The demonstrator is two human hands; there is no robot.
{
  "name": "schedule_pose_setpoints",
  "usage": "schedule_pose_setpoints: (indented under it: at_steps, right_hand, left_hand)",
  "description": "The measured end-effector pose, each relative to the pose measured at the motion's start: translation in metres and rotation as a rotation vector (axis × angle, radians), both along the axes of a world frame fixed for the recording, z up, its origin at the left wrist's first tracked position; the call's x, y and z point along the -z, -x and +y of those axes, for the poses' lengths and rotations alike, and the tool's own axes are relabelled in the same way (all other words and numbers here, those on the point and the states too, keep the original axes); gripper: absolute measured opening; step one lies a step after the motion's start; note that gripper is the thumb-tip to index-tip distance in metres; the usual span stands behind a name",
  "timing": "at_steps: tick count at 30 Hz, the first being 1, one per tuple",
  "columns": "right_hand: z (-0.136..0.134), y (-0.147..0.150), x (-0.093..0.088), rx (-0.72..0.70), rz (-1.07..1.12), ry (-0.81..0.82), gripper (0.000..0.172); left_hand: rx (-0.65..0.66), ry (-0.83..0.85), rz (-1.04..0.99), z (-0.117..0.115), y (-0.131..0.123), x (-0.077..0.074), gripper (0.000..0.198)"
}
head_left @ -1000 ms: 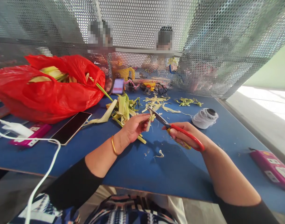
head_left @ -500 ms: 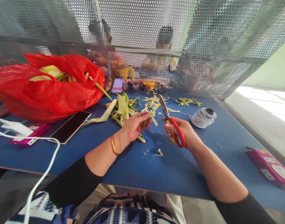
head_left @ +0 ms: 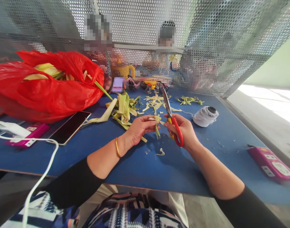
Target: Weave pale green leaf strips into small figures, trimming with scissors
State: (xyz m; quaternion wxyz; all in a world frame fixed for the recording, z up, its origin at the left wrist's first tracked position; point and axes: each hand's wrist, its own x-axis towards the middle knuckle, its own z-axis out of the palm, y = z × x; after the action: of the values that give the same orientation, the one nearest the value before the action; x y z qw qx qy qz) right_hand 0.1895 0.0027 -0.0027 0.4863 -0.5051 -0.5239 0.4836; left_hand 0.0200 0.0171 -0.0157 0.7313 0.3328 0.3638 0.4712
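My left hand [head_left: 140, 129] pinches a small bundle of pale green husk strips [head_left: 157, 130], whose ends hang below the fingers. Close by on the right, my right hand [head_left: 184, 130] grips scissors [head_left: 176, 128] with red and yellow handles, blades pointing up and away. The right fingertips are close to the bundle; whether they touch it I cannot tell. Beyond the hands lie cut husk pieces [head_left: 155, 102] and, to the left, a pile of larger husks [head_left: 124, 106]. A spool of white thread [head_left: 205, 117] stands right of my right hand, its thread trailing toward the scraps.
A red plastic bag [head_left: 71, 95] of husks fills the left of the blue table [head_left: 187, 172]. Near it lie a dark phone [head_left: 70, 128] and a magenta power strip [head_left: 32, 134]. Another power strip [head_left: 269, 162] sits right. Behind a perforated metal screen [head_left: 140, 23] are people.
My hands have come closer together. The strip bundle has turned, so its green ends now hang downward. The scissors remain in my right hand, and the view has shifted slightly.
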Motion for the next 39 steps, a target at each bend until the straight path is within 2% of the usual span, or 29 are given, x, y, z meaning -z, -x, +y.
schedule_pose_setpoints:
  at_steps: [4, 10, 14, 18, 29, 39]
  right_hand:
    - [0.002, -0.006, -0.003, 0.031, -0.100, -0.080, 0.055]
    - [0.002, -0.024, -0.014, -0.063, -0.359, -0.169, 0.060]
    - [0.004, -0.040, -0.014, -0.075, -0.548, -0.159, 0.067]
    - [0.005, -0.048, -0.014, -0.150, -0.688, -0.134, 0.068]
    - [-0.002, -0.039, -0.019, -0.111, -0.741, -0.186, 0.075]
    - [-0.003, -0.038, -0.018, -0.125, -0.732, -0.215, 0.068]
  left_hand:
    - [-0.080, -0.039, -0.031, 0.004, 0.002, -0.004, 0.021]
    - [-0.253, -0.068, -0.142, 0.015, 0.013, -0.012, 0.019]
    - [-0.302, -0.110, -0.186, 0.020, 0.019, -0.012, 0.020]
    - [-0.325, -0.128, -0.188, 0.021, 0.021, -0.010, 0.022]
    - [-0.290, -0.095, -0.116, 0.018, 0.017, -0.009, 0.022]
    - [-0.270, -0.107, -0.151, 0.018, 0.016, -0.008, 0.022]
